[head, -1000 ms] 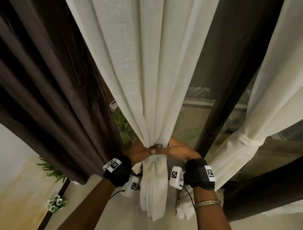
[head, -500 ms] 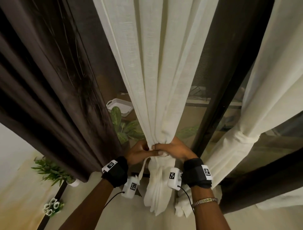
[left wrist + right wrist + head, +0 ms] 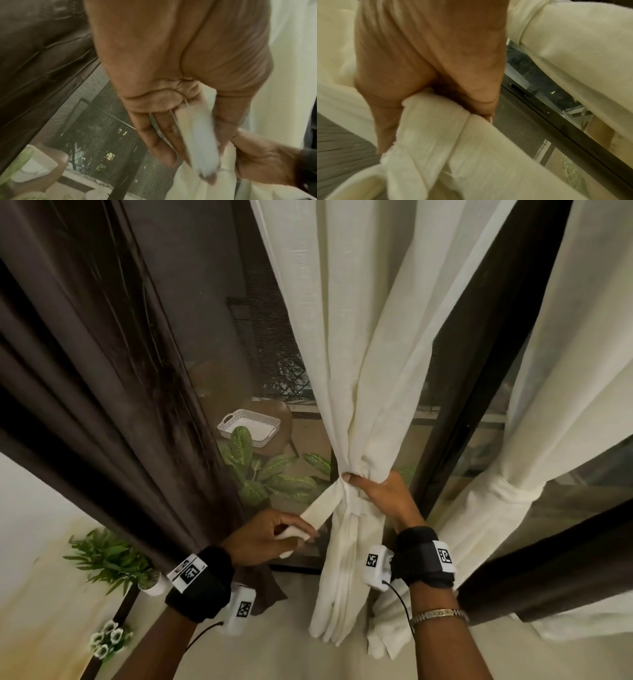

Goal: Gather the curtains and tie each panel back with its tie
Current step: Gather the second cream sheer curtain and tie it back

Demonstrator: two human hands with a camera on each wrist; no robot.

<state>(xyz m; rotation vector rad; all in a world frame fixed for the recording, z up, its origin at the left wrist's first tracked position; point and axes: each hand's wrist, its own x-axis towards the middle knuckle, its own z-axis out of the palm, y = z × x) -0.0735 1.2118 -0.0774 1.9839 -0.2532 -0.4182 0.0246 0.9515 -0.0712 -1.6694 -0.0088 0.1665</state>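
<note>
A cream curtain panel (image 3: 363, 371) hangs in the middle of the head view, bunched at its waist. My right hand (image 3: 380, 494) grips the bunch, thumb in front; in the right wrist view the right hand (image 3: 426, 75) is wrapped round the folded curtain panel (image 3: 436, 135). A flat cream tie (image 3: 322, 508) runs from the bunch down-left to my left hand (image 3: 274, 537), which pinches its end. The left wrist view shows the tie (image 3: 199, 142) held between thumb and fingers of my left hand (image 3: 180, 94). A second cream panel (image 3: 513, 494) at right is bound with its own tie.
A dark brown curtain (image 3: 85, 371) hangs at left, another dark panel (image 3: 565, 570) low at right. Behind the glass are a leafy plant (image 3: 270, 470) and a white basket (image 3: 248, 429) on a stool. A dark door frame (image 3: 486, 337) runs diagonally. Small potted plants (image 3: 109, 559) stand at lower left.
My left hand has drawn away from the bunch down and to the left, pulling the tie's end out taut. The right hand keeps its grip; the view has shifted right.
</note>
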